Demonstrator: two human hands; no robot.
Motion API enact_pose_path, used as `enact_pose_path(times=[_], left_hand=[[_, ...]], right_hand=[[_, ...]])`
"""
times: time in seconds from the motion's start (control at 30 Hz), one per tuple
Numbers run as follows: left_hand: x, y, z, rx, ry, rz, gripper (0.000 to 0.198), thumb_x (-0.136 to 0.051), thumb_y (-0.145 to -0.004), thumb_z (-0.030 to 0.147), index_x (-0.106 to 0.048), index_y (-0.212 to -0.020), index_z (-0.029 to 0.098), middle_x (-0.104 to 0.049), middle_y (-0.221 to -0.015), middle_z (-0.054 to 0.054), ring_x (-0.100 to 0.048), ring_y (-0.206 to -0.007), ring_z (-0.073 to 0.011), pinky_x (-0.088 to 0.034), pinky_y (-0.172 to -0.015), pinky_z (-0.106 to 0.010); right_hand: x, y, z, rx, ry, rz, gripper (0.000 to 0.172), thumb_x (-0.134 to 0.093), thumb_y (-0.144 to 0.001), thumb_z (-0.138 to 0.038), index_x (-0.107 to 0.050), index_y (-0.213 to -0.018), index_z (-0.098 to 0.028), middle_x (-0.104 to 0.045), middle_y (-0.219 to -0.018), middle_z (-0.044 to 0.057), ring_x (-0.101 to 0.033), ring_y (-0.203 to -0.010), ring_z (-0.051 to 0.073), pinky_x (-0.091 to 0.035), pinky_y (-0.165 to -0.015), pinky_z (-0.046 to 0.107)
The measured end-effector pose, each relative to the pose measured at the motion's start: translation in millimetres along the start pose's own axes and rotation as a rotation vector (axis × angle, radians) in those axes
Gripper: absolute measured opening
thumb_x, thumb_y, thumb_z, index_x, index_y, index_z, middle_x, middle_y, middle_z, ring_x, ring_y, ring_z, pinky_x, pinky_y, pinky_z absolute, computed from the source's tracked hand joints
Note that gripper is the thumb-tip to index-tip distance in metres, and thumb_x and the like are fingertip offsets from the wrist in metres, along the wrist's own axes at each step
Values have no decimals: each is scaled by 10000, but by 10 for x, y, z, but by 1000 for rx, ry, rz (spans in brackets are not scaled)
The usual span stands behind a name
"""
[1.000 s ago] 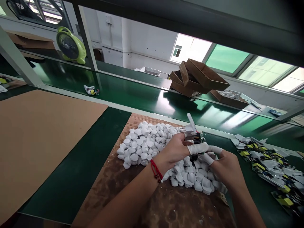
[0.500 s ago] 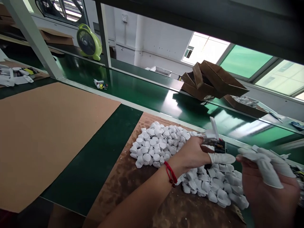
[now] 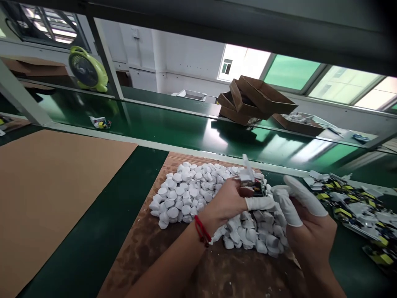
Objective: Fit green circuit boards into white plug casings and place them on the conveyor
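My left hand point(image 3: 229, 200), with a red string bracelet at the wrist and a white finger cot on the thumb, is closed on a small circuit board point(image 3: 259, 188). A white sheet-like piece point(image 3: 246, 176) stands up from the board. My right hand point(image 3: 310, 215), also in white finger cots, is just right of the board with its fingertips drawn together; whatever is between them blends with the white cots. Below and behind both hands lies a heap of small white cup-shaped pieces point(image 3: 186, 192) on a stained brown cardboard sheet point(image 3: 149, 248).
Many circuit boards with yellow parts point(image 3: 356, 203) lie at the right. A plain cardboard sheet point(image 3: 62, 186) covers the left side. Behind a pale rail, a single board point(image 3: 100, 122) rests on the green surface. Farther back are a green fan point(image 3: 88, 70) and cardboard boxes point(image 3: 254, 99).
The view has swung right, bringing more of the circuit boards on that side into sight. My right hand has come nearer the board; my left hand keeps its hold on it.
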State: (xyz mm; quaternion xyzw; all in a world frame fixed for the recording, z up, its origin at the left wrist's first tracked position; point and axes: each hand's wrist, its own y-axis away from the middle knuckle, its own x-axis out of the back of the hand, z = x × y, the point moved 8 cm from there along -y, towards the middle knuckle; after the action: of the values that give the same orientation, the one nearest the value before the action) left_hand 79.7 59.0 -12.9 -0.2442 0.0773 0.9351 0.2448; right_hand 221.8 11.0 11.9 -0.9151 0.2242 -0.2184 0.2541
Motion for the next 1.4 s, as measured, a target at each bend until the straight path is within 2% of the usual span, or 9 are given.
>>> enact_pose_path(times=[0.1, 0.23, 0.43, 0.57, 0.73, 0.93, 1.07, 1.23, 1.4], left_hand=[[-1, 12, 61, -41, 14, 9, 543, -889, -424, 203, -706, -932, 147, -693, -923, -78, -611, -906, -232, -512, -746, -321], [-82, 15, 43, -64, 99, -49, 585, -889, -433, 178, -695, -984, 148, -703, -983, -101, -630, -963, -275, -521, -817, -379], [-212, 37, -24, -50, 178, -135, 572, -876, -485, 176, -692, -1026, 158, -713, -1039, -118, -625, -1039, -318, -495, -906, -436], [-229, 51, -9, -56, 229, -108, 658, -885, -463, 185, -674, -1086, 171, -695, -1114, -113, -585, -1118, -332, -453, -976, -446], [-243, 53, 12, -111, 234, -112, 667, -876, -495, 236, -661, -1120, 152, -666, -1178, -124, -550, -1170, -340, -410, -1026, -441], [-209, 68, -52, -80, 227, -97, 701, -843, -563, 363, -617, -1196, 162, -675, -1149, -138, -586, -1121, -340, -431, -1001, -453], [-152, 120, -119, -23, 214, -54, 661, -853, -538, 388, -659, -1130, 167, -698, -1090, -125, -613, -1069, -330, -470, -954, -430], [17, 181, -224, 82, 133, 141, 567, -899, -436, 330, -724, -956, 186, -740, -931, -89, -647, -977, -312, -515, -872, -390], [49, 158, -272, 142, 61, 73, 593, -869, -489, 396, -706, -1001, 147, -733, -808, -105, -662, -903, -321, -543, -783, -394]], right_hand=[[14, -49, 72, -167, -298, 40, 416, -754, -721, -323, -669, -1115, -217, -725, -834, 49, -670, -750, 220, -531, -728, 373], [12, -122, -6, -107, -563, 23, 240, -778, -696, -338, -727, -915, -254, -707, -692, 6, -670, -683, 197, -535, -759, 383], [-173, -89, -131, 1, -539, -204, 139, -713, -774, -317, -711, -907, -277, -724, -970, 66, -626, -1051, 283, -505, -859, 452], [-224, -68, -154, 53, -577, -244, 78, -691, -796, -279, -686, -874, -277, -709, -1030, 68, -610, -1098, 284, -486, -908, 480], [-315, -62, -125, 8, -710, -264, 93, -667, -810, -190, -650, -854, -270, -690, -1111, 50, -633, -1061, 234, -525, -829, 385], [-308, -18, -172, 119, -565, -234, 330, -596, -865, -195, -622, -1177, -297, -662, -1205, 65, -608, -1119, 239, -508, -921, 415], [-258, 25, -275, 265, -385, -246, 293, -560, -891, -198, -671, -1133, -321, -669, -1202, 46, -566, -1166, 267, -509, -912, 433], [-269, 53, -361, 362, -371, -277, 340, -524, -918, -362, -610, -1238, -289, -668, -1211, 59, -528, -1193, 268, -498, -961, 445], [-273, 69, -321, 359, -372, -268, 315, -577, -884, -241, -636, -1185, -309, -662, -1224, 28, -549, -1189, 254, -509, -977, 407]])
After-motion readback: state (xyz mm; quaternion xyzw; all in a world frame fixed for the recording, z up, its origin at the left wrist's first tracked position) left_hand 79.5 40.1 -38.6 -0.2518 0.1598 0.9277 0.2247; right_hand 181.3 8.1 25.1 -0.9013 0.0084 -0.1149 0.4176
